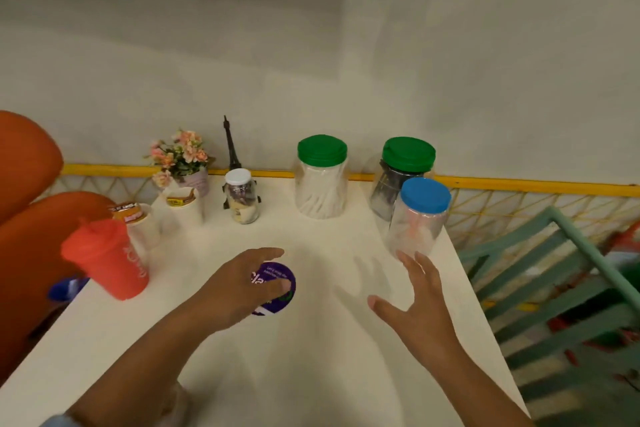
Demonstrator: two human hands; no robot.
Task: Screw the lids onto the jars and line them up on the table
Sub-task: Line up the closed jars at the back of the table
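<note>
Left of the blue-lidded jar [417,218], the left grip [242,284] clasps a purple lid [278,274]; the right grip [419,302], fingers spread, hovers just beside that jar.

Head-worn camera looks forward and down, near the table [311,374]

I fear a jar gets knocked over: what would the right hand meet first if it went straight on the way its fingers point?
Probably the blue-lidded jar, just beyond the right hand; whether they already touch is unclear.
</note>
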